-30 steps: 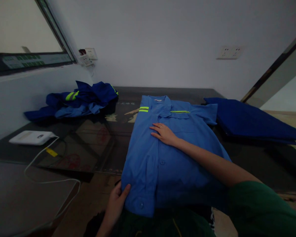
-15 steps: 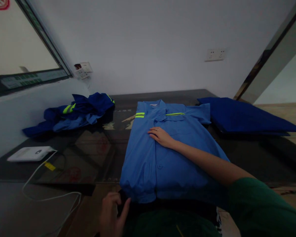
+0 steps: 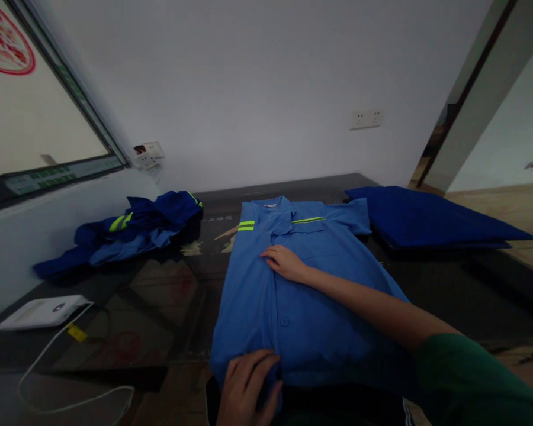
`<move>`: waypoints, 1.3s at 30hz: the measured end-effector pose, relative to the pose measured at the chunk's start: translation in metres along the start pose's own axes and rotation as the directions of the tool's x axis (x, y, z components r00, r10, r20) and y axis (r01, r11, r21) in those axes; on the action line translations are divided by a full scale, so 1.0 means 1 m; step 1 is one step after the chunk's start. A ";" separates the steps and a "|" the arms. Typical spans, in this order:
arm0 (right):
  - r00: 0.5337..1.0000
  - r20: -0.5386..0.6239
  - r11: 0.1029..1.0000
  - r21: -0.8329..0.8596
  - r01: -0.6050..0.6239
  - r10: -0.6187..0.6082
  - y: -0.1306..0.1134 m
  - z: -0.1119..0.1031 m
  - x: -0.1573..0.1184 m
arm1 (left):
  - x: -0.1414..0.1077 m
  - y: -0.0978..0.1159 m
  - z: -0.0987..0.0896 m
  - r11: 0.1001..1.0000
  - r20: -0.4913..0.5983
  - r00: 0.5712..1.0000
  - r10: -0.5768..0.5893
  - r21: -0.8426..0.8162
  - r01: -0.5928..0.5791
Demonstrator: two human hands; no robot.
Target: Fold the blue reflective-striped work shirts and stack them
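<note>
A light-blue short-sleeved work shirt (image 3: 257, 284) lies spread on the dark table, its collar at the far end and its hem at the near edge. Yellow-green stripes mark one sleeve and the chest, and a button shows on the front. My right hand (image 3: 285, 264) rests flat on the shirt's front, fingers stretched out, holding nothing. At the lower hem, my left hand (image 3: 247, 387) has its fingers curled over the cloth, with blue fabric between fingers and thumb.
A crumpled dark-blue garment (image 3: 137, 228) with yellow-green stripes lies at the back left. Nearer sits a white device (image 3: 42, 312) with a white cable (image 3: 55, 410) running off the table edge. Folded dark-blue cloth (image 3: 426, 219) lies on the right. The wall (image 3: 257, 94) closes off the back.
My left hand has moved from beside the hem's corner up and right onto the hem, taking the cloth. My right hand stays on the shirt. The whole view has shifted slightly.
</note>
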State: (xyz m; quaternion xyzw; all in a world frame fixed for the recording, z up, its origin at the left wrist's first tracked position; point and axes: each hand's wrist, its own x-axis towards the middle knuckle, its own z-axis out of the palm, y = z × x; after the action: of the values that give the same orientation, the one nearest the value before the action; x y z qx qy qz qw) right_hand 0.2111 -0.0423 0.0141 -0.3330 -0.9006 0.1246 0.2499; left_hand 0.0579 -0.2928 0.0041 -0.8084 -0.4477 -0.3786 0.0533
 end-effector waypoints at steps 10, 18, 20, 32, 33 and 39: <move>0.975 -0.065 0.918 -0.329 -0.223 0.214 0.068 -0.058 0.035 | 0.208 -0.116 0.015 0.834 -0.105 0.930 -0.352 -0.486 0.261; 0.974 0.117 0.814 -0.573 -0.094 0.195 0.084 -0.061 0.039 | 0.319 -0.290 0.117 0.806 0.000 0.818 -0.575 -0.169 0.567; 0.973 0.168 0.817 -0.576 -0.032 0.156 0.088 -0.060 0.040 | 0.332 -0.312 0.127 0.893 0.045 0.892 -0.450 0.033 0.449; 0.978 0.196 0.881 -0.472 0.026 0.076 0.078 -0.064 0.035 | 0.361 -0.382 0.169 0.995 0.449 0.893 -0.029 0.095 -0.015; 0.972 0.220 0.880 -0.474 0.036 0.079 0.074 -0.064 0.035 | 0.360 -0.383 0.170 0.993 0.454 0.891 -0.033 0.113 -0.021; 0.964 0.256 0.871 -0.487 0.065 0.071 0.066 -0.055 0.030 | 0.353 -0.386 0.185 0.975 0.416 0.899 -0.135 0.219 0.045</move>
State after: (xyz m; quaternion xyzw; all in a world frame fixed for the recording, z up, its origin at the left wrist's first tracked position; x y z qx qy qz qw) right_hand 0.2562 0.0304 0.0462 -0.3673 -0.9273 -0.0643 0.0341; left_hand -0.0218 0.2562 0.0087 -0.8402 -0.5219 -0.1461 0.0185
